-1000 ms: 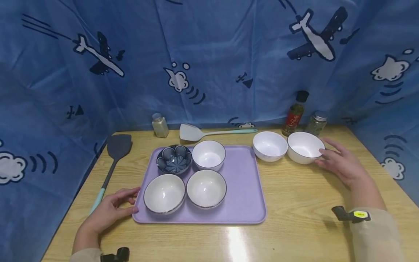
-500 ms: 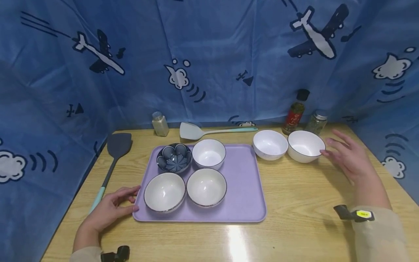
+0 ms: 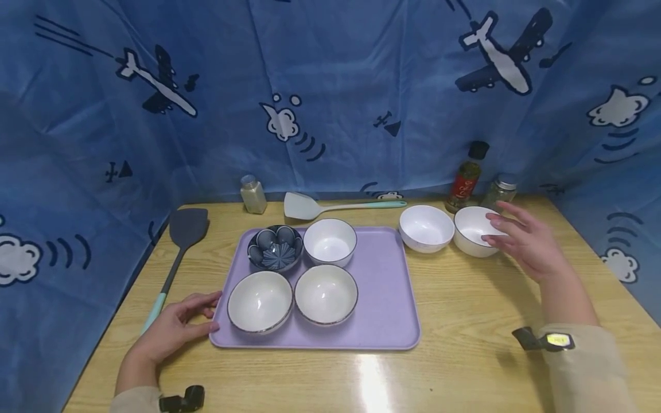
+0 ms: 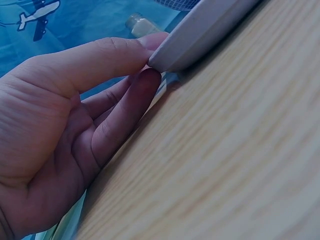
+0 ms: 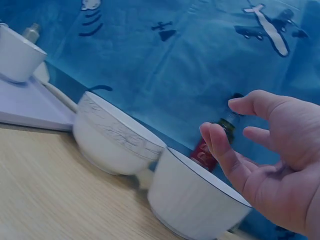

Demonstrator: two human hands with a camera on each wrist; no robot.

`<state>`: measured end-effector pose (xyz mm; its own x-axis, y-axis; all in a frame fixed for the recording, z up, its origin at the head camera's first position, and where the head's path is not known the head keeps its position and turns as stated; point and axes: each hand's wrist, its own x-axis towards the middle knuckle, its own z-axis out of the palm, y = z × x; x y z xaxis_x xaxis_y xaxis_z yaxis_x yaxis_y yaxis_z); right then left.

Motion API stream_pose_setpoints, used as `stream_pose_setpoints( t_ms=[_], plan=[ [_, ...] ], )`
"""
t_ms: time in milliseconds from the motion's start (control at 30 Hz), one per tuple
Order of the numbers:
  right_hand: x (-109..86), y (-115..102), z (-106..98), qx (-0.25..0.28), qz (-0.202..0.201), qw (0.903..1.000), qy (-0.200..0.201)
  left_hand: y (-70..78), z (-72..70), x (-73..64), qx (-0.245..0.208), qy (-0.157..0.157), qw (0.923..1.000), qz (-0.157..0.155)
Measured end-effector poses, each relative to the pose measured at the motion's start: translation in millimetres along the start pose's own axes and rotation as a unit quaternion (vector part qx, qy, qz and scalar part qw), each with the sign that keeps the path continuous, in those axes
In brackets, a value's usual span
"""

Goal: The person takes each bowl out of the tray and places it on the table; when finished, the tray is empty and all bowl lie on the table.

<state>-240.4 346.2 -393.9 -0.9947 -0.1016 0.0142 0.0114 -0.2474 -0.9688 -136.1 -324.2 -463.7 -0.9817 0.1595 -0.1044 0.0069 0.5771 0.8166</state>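
My left hand pinches the left rim of the lilac tray. In the left wrist view the thumb lies on the tray's rim with a fingertip just below. Two cream bowls with dark rims, a near-left bowl and a bowl beside it, stand on the tray. Behind them are a dark blue patterned bowl and a white bowl. My right hand, fingers loosely spread and holding nothing, hovers over the right side of a dark-rimmed white bowl.
Left of that bowl stands another white bowl, by the tray's far right corner. Behind are a red-labelled bottle and a glass jar. A white spatula and a small shaker lie and stand at the back; a dark spatula lies left.
My right hand draws slightly back to the right from the rim of the right white bowl, then comes left over it. My left hand stays at the tray's edge.
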Motion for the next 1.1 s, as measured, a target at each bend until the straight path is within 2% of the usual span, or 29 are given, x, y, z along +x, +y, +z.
stream_pose_setpoints(
  t_ms=[300, 400, 533, 667, 967, 1100],
  plan=[
    [3.2, 4.7, 25.7, -0.087, 0.015, 0.9958, -0.023, -2.8, -1.0, -0.4, 0.0, 0.0, 1.0, 0.009],
    [3.0, 5.3, 35.5, -0.089, 0.008, 0.9952, -0.041, -1.8, -0.5, 1.0, 0.0, 0.0, 0.9999, 0.013],
    [3.8, 8.2, 49.8, -0.074, -0.002, 0.9937, -0.085, -2.2, 0.4, 1.7, -0.009, -0.001, 0.9998, 0.015],
    [7.5, 14.4, 65.3, -0.098, 0.006, 0.9887, -0.113, -4.9, 1.5, 0.3, -0.019, 0.001, 0.9996, 0.022],
    [22.8, 20.5, 95.1, -0.168, 0.026, 0.9741, -0.149, -6.3, 2.1, 1.2, -0.02, 0.002, 0.9995, 0.023],
    [31.8, 24.1, 111.1, -0.178, 0.04, 0.9676, -0.175, -5.6, 0.3, 2.2, -0.018, 0.003, 0.9995, 0.024]
  ],
)
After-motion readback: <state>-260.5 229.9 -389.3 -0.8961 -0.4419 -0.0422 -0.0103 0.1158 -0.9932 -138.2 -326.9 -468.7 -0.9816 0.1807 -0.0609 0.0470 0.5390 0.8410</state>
